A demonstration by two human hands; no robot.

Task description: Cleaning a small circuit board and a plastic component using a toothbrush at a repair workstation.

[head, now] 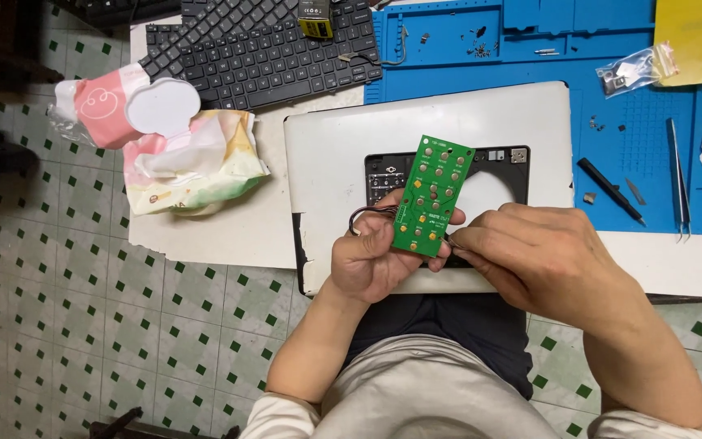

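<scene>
My left hand (375, 256) grips the lower end of a green circuit board (436, 191) dotted with round contact pads, holding it tilted above a white panel (331, 154). Thin dark wires (367, 215) loop out from under the board beside my left thumb. My right hand (530, 252) is closed at the board's lower right edge, fingertips pinching there; whatever it pinches is too small to see. Under the board, a black part with small buttons (383, 175) shows through the panel's rectangular cutout.
A blue work mat (530, 57) at the back right carries tweezers (678, 179), a black pen-like tool (611, 191), loose screws and a small plastic bag (635, 69). A black keyboard (262, 49) lies at the back. A wet-wipe pack (172, 138) sits left. Green-dotted tiled floor lies below.
</scene>
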